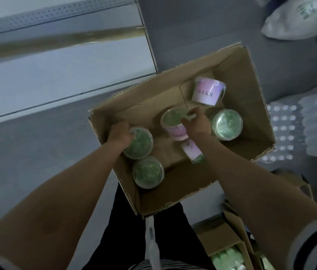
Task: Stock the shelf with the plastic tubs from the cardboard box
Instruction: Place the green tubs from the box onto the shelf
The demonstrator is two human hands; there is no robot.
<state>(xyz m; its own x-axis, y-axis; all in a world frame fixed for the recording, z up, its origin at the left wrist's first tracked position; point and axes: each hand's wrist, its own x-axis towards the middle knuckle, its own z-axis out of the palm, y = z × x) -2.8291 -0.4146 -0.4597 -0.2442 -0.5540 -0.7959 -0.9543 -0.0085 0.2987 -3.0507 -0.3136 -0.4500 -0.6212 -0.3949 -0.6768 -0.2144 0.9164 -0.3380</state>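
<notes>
An open cardboard box (239, 75) sits on the grey floor beside a white shelf (37, 78). Inside lie several plastic tubs with clear lids, green beads and pink labels. My left hand (119, 134) grips the rim of a tub (140, 147) at the box's left side. Below it stands another tub (148, 172). My right hand (195, 123) closes its fingers on the edge of a tilted tub (171, 119) in the middle. A tub (226, 123) stands at the right, one (208, 90) lies on its side at the back, and one (191, 151) lies under my right forearm.
Shrink-wrapped bottle packs (299, 125) lie to the right of the box. A white plastic bag (294, 18) is at the top right. Smaller open cartons (229, 242) with pale green items stand at the bottom right. Grey floor (37, 152) spreads to the left.
</notes>
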